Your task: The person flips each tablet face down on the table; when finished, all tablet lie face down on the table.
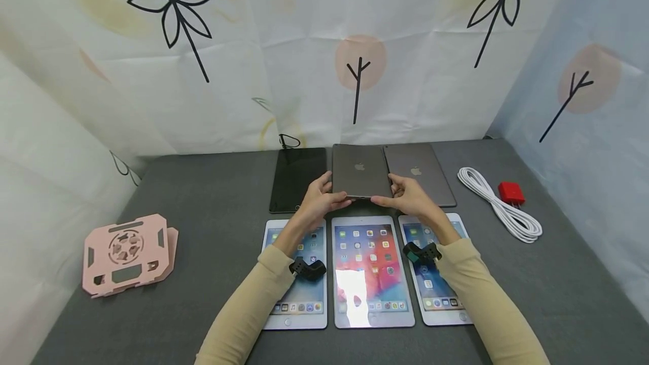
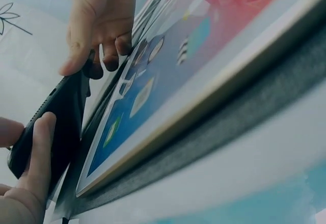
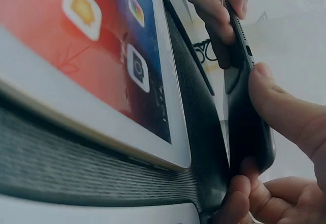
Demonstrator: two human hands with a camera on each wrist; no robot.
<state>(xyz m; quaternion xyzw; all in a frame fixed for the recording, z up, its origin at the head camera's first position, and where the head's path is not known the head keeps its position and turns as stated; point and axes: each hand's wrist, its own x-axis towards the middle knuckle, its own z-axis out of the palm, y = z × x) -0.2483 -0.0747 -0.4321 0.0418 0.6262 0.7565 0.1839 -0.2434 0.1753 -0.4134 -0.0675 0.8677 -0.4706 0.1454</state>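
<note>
Both hands grip the near edge of a dark grey tablet (image 1: 361,169), its logo side facing up, in the middle of the back row. My left hand (image 1: 320,200) pinches its left near corner and my right hand (image 1: 405,195) its right near corner. In the left wrist view the tablet's edge (image 2: 58,102) is raised at a tilt between the fingers. From the right wrist view, the port edge of the tablet (image 3: 249,117) shows, with the right thumb on it. Below the hands lies a white tablet (image 1: 372,269) with its screen lit.
Beside the held tablet lie a black one (image 1: 296,176) on the left and a grey one (image 1: 421,173) on the right. Lit white tablets (image 1: 304,320) (image 1: 438,292) lie under the forearms. A pink stand (image 1: 147,252) is far left; a white cable (image 1: 499,207) and red plug (image 1: 511,192) are right.
</note>
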